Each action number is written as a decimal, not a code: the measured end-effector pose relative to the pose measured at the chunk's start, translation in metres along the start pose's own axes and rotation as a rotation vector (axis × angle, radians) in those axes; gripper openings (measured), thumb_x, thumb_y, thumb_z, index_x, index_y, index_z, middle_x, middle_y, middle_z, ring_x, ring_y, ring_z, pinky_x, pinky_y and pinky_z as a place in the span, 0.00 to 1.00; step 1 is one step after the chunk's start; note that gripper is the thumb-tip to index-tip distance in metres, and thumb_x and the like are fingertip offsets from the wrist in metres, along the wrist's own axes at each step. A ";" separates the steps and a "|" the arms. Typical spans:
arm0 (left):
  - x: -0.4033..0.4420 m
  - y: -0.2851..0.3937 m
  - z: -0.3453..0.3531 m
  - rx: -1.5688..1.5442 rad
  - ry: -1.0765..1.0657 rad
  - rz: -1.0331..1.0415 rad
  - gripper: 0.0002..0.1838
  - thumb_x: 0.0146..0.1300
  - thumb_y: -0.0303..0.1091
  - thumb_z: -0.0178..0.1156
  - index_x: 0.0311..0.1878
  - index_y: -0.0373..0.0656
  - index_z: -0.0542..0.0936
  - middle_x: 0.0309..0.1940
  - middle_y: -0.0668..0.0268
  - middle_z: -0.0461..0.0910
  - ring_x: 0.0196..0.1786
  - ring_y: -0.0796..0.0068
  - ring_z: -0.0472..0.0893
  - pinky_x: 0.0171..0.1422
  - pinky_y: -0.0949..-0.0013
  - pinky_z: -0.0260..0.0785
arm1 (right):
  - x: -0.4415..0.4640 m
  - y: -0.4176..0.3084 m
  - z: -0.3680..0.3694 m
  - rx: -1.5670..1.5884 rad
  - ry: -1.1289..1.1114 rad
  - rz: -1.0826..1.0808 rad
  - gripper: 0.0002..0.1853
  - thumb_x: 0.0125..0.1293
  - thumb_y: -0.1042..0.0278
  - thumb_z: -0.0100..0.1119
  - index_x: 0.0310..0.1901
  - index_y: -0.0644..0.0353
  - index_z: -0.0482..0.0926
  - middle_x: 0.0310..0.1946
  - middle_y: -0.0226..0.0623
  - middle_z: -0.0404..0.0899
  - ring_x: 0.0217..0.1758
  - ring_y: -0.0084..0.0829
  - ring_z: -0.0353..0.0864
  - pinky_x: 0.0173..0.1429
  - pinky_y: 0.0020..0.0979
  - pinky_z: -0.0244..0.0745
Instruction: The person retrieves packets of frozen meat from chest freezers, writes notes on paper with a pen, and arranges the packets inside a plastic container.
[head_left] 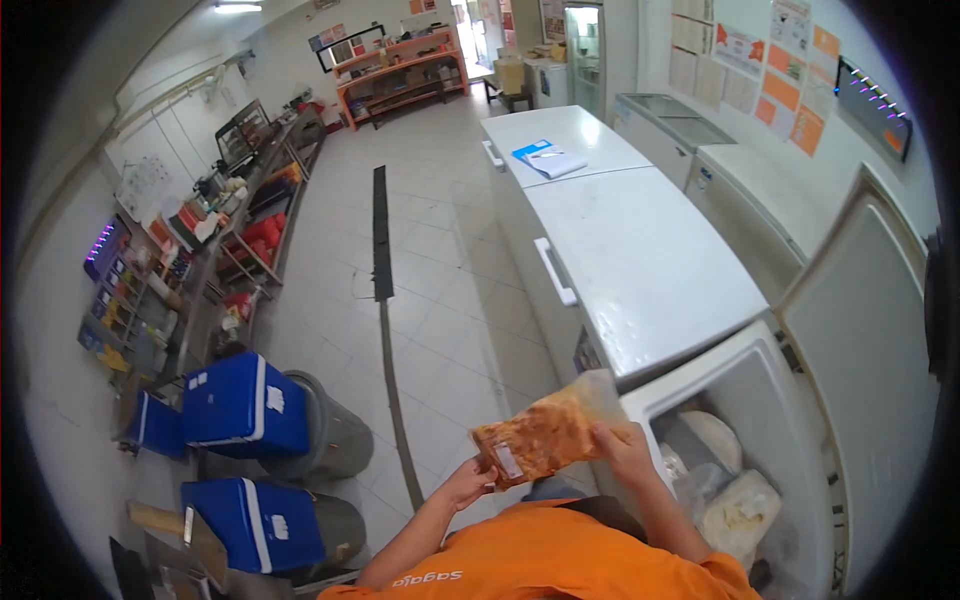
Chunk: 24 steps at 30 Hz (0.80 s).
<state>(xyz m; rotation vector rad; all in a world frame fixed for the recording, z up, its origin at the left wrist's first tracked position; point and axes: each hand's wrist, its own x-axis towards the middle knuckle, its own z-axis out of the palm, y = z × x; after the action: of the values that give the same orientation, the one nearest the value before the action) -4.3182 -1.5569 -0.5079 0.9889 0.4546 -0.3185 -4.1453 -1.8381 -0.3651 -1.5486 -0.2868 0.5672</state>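
Note:
A clear plastic bag of orange-red food (545, 432) with a white label is held up in front of my orange shirt. My left hand (470, 484) grips its lower left corner near the label. Closed on the bag's right side is my right hand (622, 452). Just right of the bag stands an open chest freezer (800, 440), its lid raised. Inside lie several bagged items, among them a pale, frosty bag (742, 515).
A closed white freezer (650, 260) with a blue folder and papers (548, 159) on top extends ahead. Blue coolers (245, 405) and grey bins (340, 430) stand at the left. Cluttered shelves line the left wall. More freezers (745, 195) stand at the right wall.

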 end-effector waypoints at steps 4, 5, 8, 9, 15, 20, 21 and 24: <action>0.047 0.014 -0.067 0.706 0.659 0.335 0.53 0.57 0.46 0.82 0.79 0.44 0.59 0.68 0.56 0.74 0.69 0.60 0.76 0.72 0.51 0.68 | 0.119 -0.022 0.071 -0.455 -0.381 -0.520 0.12 0.69 0.63 0.67 0.51 0.55 0.89 0.41 0.43 0.89 0.37 0.41 0.88 0.46 0.38 0.82; 0.049 0.037 -0.069 0.880 0.750 0.381 0.62 0.48 0.44 0.86 0.79 0.38 0.54 0.70 0.49 0.70 0.68 0.53 0.75 0.73 0.52 0.68 | 0.144 -0.037 0.093 -0.560 -0.520 -0.576 0.12 0.67 0.62 0.68 0.50 0.53 0.89 0.43 0.44 0.89 0.40 0.46 0.88 0.47 0.41 0.83; 0.060 0.130 -0.053 0.905 0.704 0.647 0.57 0.49 0.42 0.85 0.77 0.37 0.60 0.70 0.49 0.71 0.68 0.50 0.76 0.74 0.52 0.67 | 0.217 -0.052 0.155 -0.965 -0.852 -0.647 0.11 0.66 0.59 0.68 0.45 0.52 0.89 0.43 0.44 0.86 0.46 0.49 0.87 0.47 0.47 0.83; 0.063 0.161 -0.049 0.948 0.692 0.743 0.51 0.49 0.41 0.84 0.74 0.36 0.66 0.69 0.48 0.73 0.68 0.48 0.76 0.74 0.52 0.67 | 0.245 -0.052 0.168 -1.115 -0.948 -0.655 0.11 0.66 0.57 0.68 0.44 0.53 0.89 0.42 0.43 0.85 0.47 0.48 0.87 0.47 0.47 0.83; 0.149 0.278 -0.127 1.057 0.323 0.780 0.21 0.61 0.38 0.74 0.54 0.37 0.85 0.60 0.48 0.82 0.63 0.47 0.81 0.64 0.54 0.75 | 0.403 -0.057 0.210 -1.111 -0.894 -0.769 0.19 0.63 0.49 0.67 0.37 0.60 0.88 0.44 0.37 0.84 0.52 0.42 0.85 0.51 0.44 0.82; 0.228 0.385 -0.177 0.969 0.167 0.835 0.08 0.67 0.31 0.66 0.41 0.35 0.88 0.51 0.49 0.87 0.58 0.46 0.83 0.62 0.54 0.76 | 0.508 -0.074 0.221 -1.140 -0.856 -0.631 0.16 0.65 0.52 0.67 0.43 0.56 0.88 0.48 0.34 0.83 0.54 0.40 0.84 0.56 0.44 0.81; 0.239 0.412 -0.175 0.897 0.156 0.766 0.08 0.68 0.31 0.65 0.43 0.37 0.88 0.47 0.53 0.89 0.57 0.50 0.85 0.63 0.55 0.75 | 0.530 -0.080 0.219 -1.060 -0.826 -0.568 0.16 0.65 0.53 0.68 0.45 0.57 0.87 0.49 0.35 0.83 0.55 0.42 0.83 0.57 0.44 0.80; 0.299 0.448 -0.216 1.027 0.161 0.844 0.08 0.69 0.31 0.64 0.45 0.40 0.89 0.48 0.58 0.90 0.57 0.54 0.85 0.64 0.56 0.73 | 0.580 -0.087 0.203 -0.865 -0.706 -0.372 0.17 0.66 0.55 0.70 0.49 0.58 0.85 0.52 0.39 0.83 0.56 0.45 0.83 0.60 0.44 0.78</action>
<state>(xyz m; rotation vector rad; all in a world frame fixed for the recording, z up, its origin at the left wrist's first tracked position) -3.9046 -1.1565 -0.4350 2.1077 -0.0566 0.3520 -3.7486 -1.3613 -0.3760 -1.9819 -1.4808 0.7207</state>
